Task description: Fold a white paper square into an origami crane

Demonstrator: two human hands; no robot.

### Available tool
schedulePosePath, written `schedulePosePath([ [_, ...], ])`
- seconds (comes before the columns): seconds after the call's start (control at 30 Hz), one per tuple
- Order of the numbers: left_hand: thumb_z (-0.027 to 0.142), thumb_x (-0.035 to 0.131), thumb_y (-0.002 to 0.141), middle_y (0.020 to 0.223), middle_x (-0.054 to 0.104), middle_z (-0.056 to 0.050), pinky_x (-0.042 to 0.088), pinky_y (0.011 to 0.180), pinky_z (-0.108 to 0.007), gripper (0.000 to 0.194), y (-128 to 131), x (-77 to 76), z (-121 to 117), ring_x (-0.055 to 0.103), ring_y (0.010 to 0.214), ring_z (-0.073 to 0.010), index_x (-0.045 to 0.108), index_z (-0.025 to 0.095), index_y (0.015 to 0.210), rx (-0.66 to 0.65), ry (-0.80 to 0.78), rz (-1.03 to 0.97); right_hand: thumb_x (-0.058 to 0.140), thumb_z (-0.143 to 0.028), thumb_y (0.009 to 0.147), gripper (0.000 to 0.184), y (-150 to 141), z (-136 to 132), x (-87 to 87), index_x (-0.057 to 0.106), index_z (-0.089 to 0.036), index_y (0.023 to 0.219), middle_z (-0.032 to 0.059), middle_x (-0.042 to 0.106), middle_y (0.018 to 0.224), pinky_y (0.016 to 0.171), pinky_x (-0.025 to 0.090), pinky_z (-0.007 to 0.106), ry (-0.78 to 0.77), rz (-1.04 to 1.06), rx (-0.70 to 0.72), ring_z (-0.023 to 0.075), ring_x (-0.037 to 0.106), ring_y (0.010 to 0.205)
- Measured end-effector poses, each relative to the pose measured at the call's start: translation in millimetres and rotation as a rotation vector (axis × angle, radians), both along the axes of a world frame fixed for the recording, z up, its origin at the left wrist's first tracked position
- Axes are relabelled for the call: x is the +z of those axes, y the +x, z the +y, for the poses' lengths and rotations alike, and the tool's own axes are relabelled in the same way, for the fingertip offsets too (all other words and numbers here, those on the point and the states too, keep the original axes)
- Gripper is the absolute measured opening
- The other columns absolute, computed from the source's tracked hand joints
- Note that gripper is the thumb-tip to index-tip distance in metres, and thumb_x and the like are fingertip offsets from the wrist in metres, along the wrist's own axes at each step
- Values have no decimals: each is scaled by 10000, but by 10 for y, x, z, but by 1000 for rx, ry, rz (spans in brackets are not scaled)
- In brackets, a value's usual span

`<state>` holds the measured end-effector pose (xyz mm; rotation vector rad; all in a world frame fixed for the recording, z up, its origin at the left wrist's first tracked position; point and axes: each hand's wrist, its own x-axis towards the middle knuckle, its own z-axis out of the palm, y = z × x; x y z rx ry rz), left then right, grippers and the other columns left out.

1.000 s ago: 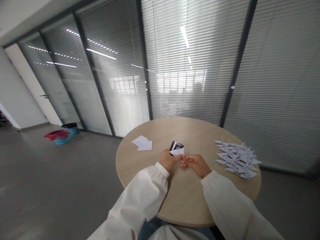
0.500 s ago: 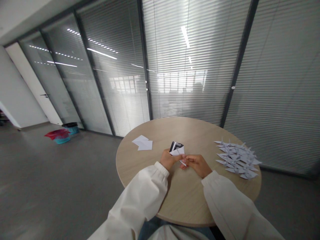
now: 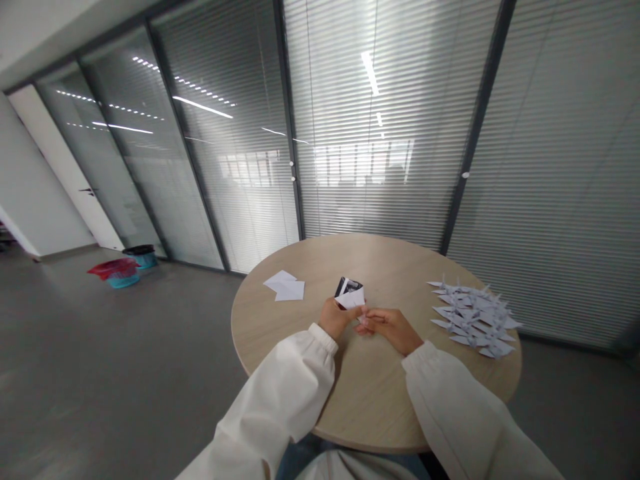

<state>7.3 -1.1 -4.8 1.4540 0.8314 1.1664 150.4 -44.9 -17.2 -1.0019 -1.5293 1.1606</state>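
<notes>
A folded piece of paper (image 3: 354, 298), white on its lower part with a dark printed area at the top, is held above the middle of the table. My left hand (image 3: 336, 319) grips its left side, thumb laid across the white part. At the paper's lower right corner, the fingers of my right hand (image 3: 394, 327) are pinched together close to the left fingertips. My fingers cover the lower end of the paper, so the fold there is hidden.
Folded white paper cranes (image 3: 477, 317) lie massed on the right of the round wooden table (image 3: 373, 400). Several white paper pieces (image 3: 287, 287) overlap at the left. Two bins, one red-lined (image 3: 120, 273) and one black-lined (image 3: 143, 255), stand on the floor by the glass wall.
The folded paper and my fingertips have shifted slightly left, and the paper's dark top is a little higher. The white tip below my fingers is now mostly covered.
</notes>
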Motion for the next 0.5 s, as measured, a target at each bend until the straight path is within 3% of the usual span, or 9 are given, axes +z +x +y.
schedulePosePath([
  [0.33, 281, 755, 460, 581, 586, -16, 388, 516, -207, 273, 0, 44, -34, 487, 519, -92, 602, 92, 584, 76, 32, 50, 614, -501, 648, 387, 0, -21, -12, 630, -123, 731, 88, 693, 707, 660, 508, 329, -7, -29, 32, 194, 652, 646],
  [0.5, 306, 733, 493, 577, 586, -19, 381, 518, -216, 274, -10, 5, 16, 485, 518, -101, 621, 87, 613, 136, 37, 108, 560, -498, 702, 382, 28, 10, -11, 614, -134, 803, 85, 684, 743, 619, 498, 301, 14, -51, -65, 199, 644, 703],
])
